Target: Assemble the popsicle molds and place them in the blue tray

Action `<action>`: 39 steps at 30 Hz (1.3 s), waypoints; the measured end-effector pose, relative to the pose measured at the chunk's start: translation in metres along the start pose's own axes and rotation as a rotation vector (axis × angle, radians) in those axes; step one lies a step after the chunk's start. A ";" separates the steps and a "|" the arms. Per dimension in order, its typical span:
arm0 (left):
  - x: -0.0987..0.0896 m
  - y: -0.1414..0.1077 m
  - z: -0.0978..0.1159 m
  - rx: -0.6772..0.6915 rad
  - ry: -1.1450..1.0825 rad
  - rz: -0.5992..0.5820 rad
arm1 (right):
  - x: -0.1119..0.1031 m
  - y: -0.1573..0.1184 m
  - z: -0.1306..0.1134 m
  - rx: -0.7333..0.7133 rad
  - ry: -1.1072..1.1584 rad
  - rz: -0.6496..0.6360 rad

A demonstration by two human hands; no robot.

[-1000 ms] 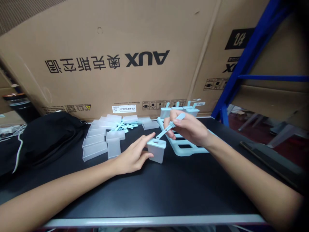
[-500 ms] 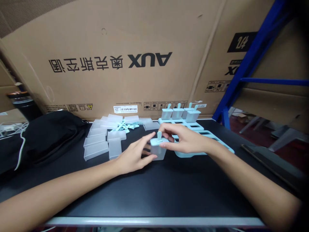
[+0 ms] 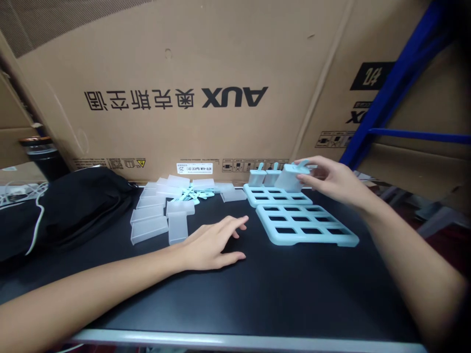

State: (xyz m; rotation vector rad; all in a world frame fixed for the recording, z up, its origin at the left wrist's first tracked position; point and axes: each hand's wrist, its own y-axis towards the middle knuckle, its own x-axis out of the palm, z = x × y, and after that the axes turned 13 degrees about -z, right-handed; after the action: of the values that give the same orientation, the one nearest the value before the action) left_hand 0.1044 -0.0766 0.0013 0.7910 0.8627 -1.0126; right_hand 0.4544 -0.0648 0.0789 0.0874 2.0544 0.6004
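My right hand (image 3: 327,179) pinches a popsicle mold (image 3: 289,180) by its light-blue lid with a stick handle. The mold has a frosted clear body and is tilted over the back row of a light-blue rack (image 3: 248,196). Two more lidded popsicle molds (image 3: 257,177) stand upright at that rack's left end; anything behind the held one is hidden. My left hand (image 3: 211,245) is open and holds nothing, thumb and fingers apart, low over the black table. To its right lies a second light-blue rack (image 3: 274,234) with rectangular slots, in front of the first.
Several frosted mold bodies (image 3: 149,228) lie at the left around a pile of light-blue stick lids (image 3: 195,193). A black cloth bag (image 3: 88,206) and a dark bottle (image 3: 46,157) are farther left. Behind stands a large cardboard box (image 3: 176,59); a blue metal frame (image 3: 390,83) rises at right.
My right hand has carried the lidded popsicle mold from the front middle to the back rack at right. My left hand has let go of it and stays near the same spot.
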 end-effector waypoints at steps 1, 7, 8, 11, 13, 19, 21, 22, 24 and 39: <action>0.000 0.000 0.001 0.002 0.011 -0.005 | 0.001 0.001 0.010 0.010 -0.066 0.001; -0.002 0.000 0.003 -0.008 0.062 -0.026 | 0.022 0.008 0.045 -0.033 -0.246 -0.082; -0.002 0.000 0.003 -0.008 0.071 -0.032 | 0.025 0.008 0.048 -0.030 -0.266 -0.073; -0.003 0.000 0.004 -0.008 0.085 -0.037 | 0.034 0.009 0.052 -0.016 -0.333 -0.009; -0.003 0.000 0.005 -0.015 0.088 -0.034 | 0.038 0.009 0.054 -0.001 -0.374 0.021; -0.003 0.001 0.005 -0.026 0.109 -0.037 | 0.044 0.010 0.056 0.007 -0.348 0.061; -0.003 0.001 0.006 -0.024 0.133 -0.040 | 0.045 0.011 0.055 0.005 -0.329 0.072; -0.003 0.001 0.006 -0.023 0.148 -0.042 | 0.046 0.011 0.055 0.001 -0.325 0.074; -0.003 0.001 0.006 -0.024 0.176 -0.047 | 0.047 0.012 0.054 -0.013 -0.323 0.069; -0.003 0.000 0.005 -0.008 0.249 -0.059 | 0.065 0.011 0.046 0.174 -0.469 0.069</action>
State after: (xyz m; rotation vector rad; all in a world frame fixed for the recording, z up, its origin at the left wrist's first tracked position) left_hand 0.1051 -0.0793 0.0058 0.9020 1.1076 -0.9743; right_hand 0.4553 -0.0188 0.0131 0.3677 1.6462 0.3950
